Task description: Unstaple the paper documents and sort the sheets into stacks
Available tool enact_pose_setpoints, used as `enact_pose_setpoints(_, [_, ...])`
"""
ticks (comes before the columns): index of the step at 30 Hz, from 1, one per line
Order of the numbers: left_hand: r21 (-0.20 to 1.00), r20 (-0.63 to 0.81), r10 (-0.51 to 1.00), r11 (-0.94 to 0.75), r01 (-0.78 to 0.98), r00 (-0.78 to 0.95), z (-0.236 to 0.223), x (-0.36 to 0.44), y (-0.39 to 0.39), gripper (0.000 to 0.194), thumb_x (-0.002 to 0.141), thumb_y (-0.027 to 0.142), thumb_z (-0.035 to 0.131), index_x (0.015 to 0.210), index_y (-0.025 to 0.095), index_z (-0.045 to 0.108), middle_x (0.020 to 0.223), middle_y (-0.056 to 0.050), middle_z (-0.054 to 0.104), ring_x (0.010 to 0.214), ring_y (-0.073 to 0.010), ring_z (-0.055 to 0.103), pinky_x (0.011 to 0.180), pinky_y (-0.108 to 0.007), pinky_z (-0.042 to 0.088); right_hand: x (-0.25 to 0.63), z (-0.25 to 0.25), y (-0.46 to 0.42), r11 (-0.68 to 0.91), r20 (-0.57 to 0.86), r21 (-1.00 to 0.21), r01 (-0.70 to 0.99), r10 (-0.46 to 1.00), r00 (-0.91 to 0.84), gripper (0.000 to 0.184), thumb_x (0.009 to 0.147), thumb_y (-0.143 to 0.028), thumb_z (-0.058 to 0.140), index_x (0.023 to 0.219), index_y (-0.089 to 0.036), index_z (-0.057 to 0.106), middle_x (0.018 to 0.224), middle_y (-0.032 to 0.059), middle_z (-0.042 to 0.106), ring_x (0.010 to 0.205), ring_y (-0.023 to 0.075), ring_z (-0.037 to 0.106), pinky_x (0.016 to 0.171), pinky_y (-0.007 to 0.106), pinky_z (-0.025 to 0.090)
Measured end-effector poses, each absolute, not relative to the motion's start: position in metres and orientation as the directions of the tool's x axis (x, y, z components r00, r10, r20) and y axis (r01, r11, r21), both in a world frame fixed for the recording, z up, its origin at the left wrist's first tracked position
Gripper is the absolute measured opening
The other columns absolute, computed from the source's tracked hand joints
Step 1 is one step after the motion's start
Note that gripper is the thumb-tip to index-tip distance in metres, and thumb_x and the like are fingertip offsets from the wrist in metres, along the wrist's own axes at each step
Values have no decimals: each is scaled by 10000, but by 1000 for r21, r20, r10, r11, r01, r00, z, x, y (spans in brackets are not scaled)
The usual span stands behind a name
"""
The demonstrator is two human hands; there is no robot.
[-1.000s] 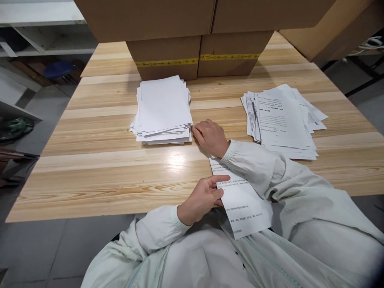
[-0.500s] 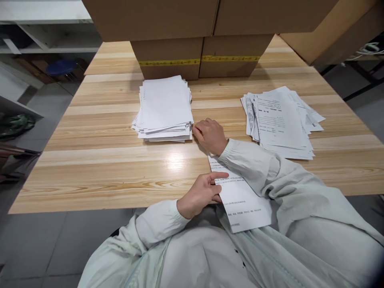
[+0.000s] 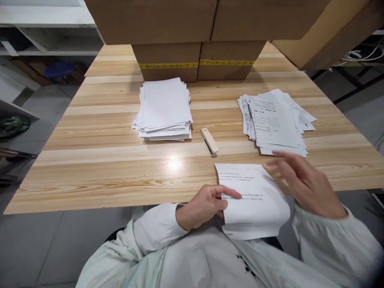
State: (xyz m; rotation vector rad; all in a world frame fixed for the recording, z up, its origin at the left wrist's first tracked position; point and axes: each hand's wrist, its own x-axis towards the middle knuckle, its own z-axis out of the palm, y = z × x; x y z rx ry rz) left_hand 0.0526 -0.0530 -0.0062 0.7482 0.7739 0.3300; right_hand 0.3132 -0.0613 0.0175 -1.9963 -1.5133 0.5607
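Table (image 3: 120,168), two paper stacks (image 3: 166,104) (image 3: 276,120), one stapler (image 3: 209,142), left hand (image 3: 207,204) holding paper (image 3: 255,212)

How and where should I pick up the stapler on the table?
Probably best pinched across the middle of the stapler, from above and the right. Its slim body points roughly away from you, so its long sides face left and right. A paper stack sits to its left; your right hand, over to its right, looks empty.

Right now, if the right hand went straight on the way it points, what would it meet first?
Most likely the near edge of the right pile. The right hand overlaps that edge in view, but depth is unclear: it might pass above.
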Motion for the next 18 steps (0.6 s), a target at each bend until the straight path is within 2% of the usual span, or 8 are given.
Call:
enact_pose_setpoints(2, [839, -413, 589, 543, 39, 695, -2, 55, -57, 331, 842, 122, 510, 1075, 155, 742, 779, -45, 711, 563, -94, 586, 579, -220, 494, 330, 3, -103, -382, -268, -762, 523, 921, 283, 453, 829, -617, 580, 1226, -409, 646, 1048, 121, 761, 974, 321, 716, 833, 459, 547])
enact_pose_setpoints(5, [1000, -28, 734, 27, 12, 679, -1, 59, -60, 383, 866, 85, 437, 1064, 185, 749, 1045, -67, 756, 794, -149, 693, 720, -246, 552, 339, -16, -138, -464, -382, -851, 245, 868, 318, 564, 656, -614, 738, 1177, -403, 696, 1090, 111, 755, 931, 334, 729, 713, 403, 597])
enact_pose_setpoints(8, [901, 358, 670, -431, -52, 651, -4, 59, -58, 507, 816, 7, 393, 1161, 214, 700, 1078, -44, 754, 937, -150, 712, 788, -227, 568, 332, -21, -143, -451, -349, -887, 94, 791, 503, 458, 468, -514, 861, 872, -324, 761, 859, 60, 772, 727, 294, 722, 652, 377, 608])
enact_pose_setpoints(11, [777, 489, 575, -628, -28, 656, -3, 56, -51, 583, 813, -21, 367, 1259, 248, 628, 1122, -31, 738, 961, -126, 711, 770, -201, 582, 322, -10, -127, -456, -366, -889, 30, 750, 551, 385, 438, -485, 868, 723, -264, 735, 713, 47, 743, 634, 285, 689, 590, 394, 598])
enact_pose_setpoints(13, [715, 554, 571, -700, 6, 606, 3, 54, -44, 547, 846, -26, 361, 1255, 229, 618, 1178, -55, 720, 1026, -129, 702, 825, -210, 586, 320, 2, -102, -445, -254, -878, 178, 747, 614, 341, 520, -488, 834, 717, -229, 732, 692, 48, 723, 616, 270, 663, 539, 375, 562])
enact_pose_setpoints(15, [659, 622, 594, -749, 68, 511, 12, 48, -33, 475, 881, -21, 373, 1215, 193, 634, 1221, -94, 702, 1102, -142, 683, 905, -233, 575, 327, 12, -64, -361, 45, -826, 432, 723, 689, 266, 639, -442, 777, 696, -189, 718, 678, 49, 693, 625, 235, 635, 547, 341, 518])
enact_pose_setpoints(17, [622, 662, 621, -768, 155, 420, 20, 38, -16, 419, 909, 2, 397, 1191, 187, 646, 1238, -107, 695, 1153, -149, 662, 975, -269, 554, 345, 16, -17, -152, 358, -807, 570, 642, 678, 223, 772, -367, 679, 796, -152, 732, 800, 73, 711, 713, 211, 643, 676, 352, 516])
enact_pose_setpoints(18, [610, 669, 635, -766, 204, 386, 23, 31, -5, 402, 919, 22, 412, 1187, 204, 650, 1225, -92, 702, 1146, -147, 664, 977, -278, 554, 357, 14, 8, -28, 409, -842, 539, 620, 670, 245, 835, -334, 610, 874, -130, 741, 882, 99, 722, 753, 200, 649, 726, 358, 512])
